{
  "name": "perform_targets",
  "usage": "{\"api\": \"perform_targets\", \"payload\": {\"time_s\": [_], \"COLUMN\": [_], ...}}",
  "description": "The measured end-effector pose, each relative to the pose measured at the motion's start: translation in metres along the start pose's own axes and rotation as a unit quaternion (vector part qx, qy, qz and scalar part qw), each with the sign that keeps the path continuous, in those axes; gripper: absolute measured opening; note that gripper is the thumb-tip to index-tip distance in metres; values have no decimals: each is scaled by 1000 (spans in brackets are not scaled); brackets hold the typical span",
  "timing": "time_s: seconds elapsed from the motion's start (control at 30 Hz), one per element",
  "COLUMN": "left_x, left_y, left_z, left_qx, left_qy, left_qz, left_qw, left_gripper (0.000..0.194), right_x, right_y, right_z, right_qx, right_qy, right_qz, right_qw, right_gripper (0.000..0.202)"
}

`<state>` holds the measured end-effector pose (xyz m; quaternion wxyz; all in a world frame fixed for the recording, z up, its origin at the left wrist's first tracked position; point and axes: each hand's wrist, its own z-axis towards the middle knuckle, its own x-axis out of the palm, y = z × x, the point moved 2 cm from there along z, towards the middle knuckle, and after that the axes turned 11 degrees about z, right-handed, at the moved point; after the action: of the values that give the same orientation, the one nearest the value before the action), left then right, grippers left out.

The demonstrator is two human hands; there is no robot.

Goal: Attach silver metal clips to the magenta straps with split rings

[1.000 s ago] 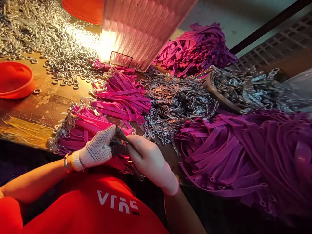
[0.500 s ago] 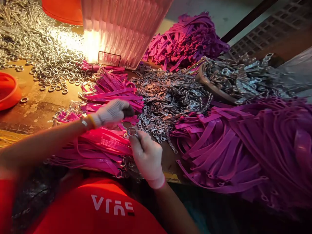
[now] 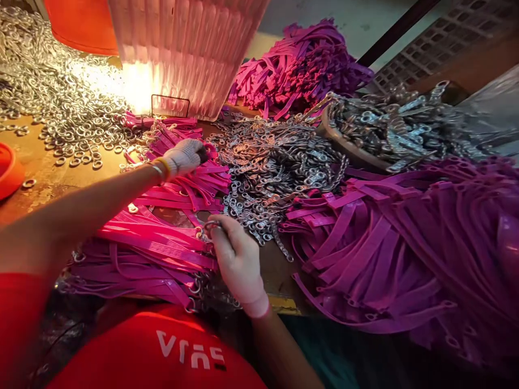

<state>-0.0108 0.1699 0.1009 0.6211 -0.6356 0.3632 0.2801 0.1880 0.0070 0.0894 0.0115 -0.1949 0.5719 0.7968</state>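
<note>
Left hand (image 3: 184, 156): moved away from your right hand (image 3: 239, 265), which it was meeting a second ago; it now reaches forward over the second bundle of magenta straps (image 3: 206, 181).
Left grip: your fingers are bent at the straps, but you cannot tell from here whether they are clamped on one.
Right grip: your thumb and forefinger are together, clamped on a dark metal ring (image 3: 213, 224).
Ring's place: raised at your fingertips, just beside the right-hand ends of the front bundle of magenta straps (image 3: 154, 237).
Front bundle: lies crosswise nearest you, with metal links at its ends.
Ahead of your right hand: a heap of chain pieces (image 3: 284, 162), and beyond it a bowl (image 3: 348, 153) piled with more metal parts.
Right side: a large pile of purple straps (image 3: 385, 254) hangs over the edge nearest you.
Far back: another purple pile (image 3: 304, 70), beside a translucent corrugated panel (image 3: 190, 54).
Far left: loose rings (image 3: 81, 129) spread brightly lit over the brown desk (image 3: 52, 186), between an orange bucket (image 3: 81, 27) and an orange bowl (image 3: 8, 173) cut off by the view's edge.
</note>
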Motion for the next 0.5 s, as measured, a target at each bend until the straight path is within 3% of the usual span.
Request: {"api": "perform_targets", "payload": {"time_s": [0.1,0.2,0.27,0.37,0.5], "left_x": [-11,-13,-10,-3,7], "left_y": [-5,-15,-21,-26,-24], "left_z": [-59,-118,-146,-170,-182], "left_qx": [-16,-33,-45,-41,69], "left_qy": [70,88,87,98,59], "left_qz": [-169,-270,-262,-233,-78], "left_qw": [983,958,960,967,993], "left_gripper": [17,14,19,24,23], "right_x": [1,12,18,24,27], "right_y": [-3,-3,2,12,18], "right_z": [15,22,22,15,2], "right_qx": [-29,-65,-83,-99,-109], "right_qy": [-7,10,29,60,90], "right_qz": [6,-68,-146,-245,-335], "right_qw": [1000,996,985,963,932], "right_gripper": [25,31,32,31,31]}}
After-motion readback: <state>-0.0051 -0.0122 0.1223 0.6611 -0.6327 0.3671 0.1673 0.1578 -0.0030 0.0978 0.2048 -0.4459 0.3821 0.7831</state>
